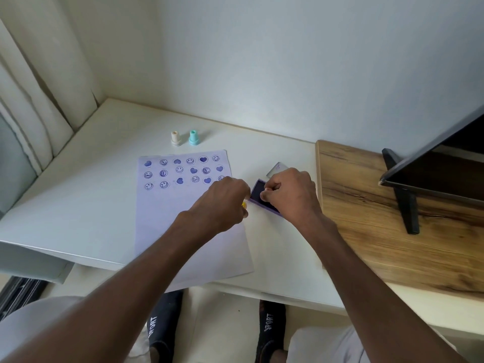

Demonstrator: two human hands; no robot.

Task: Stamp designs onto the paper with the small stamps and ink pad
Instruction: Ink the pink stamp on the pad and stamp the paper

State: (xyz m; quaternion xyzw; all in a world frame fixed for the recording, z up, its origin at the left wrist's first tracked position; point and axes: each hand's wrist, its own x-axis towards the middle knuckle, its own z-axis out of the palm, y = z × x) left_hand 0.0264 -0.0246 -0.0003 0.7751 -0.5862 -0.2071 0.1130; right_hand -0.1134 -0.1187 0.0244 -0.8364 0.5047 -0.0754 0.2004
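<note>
A white sheet of paper (183,218) lies on the white desk (78,200), with three rows of purple heart and smiley prints along its top. My left hand (222,203) curls over the sheet's right edge around a small yellow stamp (243,205), mostly hidden. Just to the right sits the open purple ink pad (258,192). My right hand (290,195) is over the pad with fingertips pinched together on its surface; what they pinch is hidden. A cream stamp (175,138) and a teal stamp (193,138) stand upright beyond the paper.
The ink pad's clear lid (277,167) lies behind my right hand. A wooden board (379,231) at the right carries a dark screen (445,163) on a black stand. Curtains (39,100) hang at the left. The wall closes the desk's far side.
</note>
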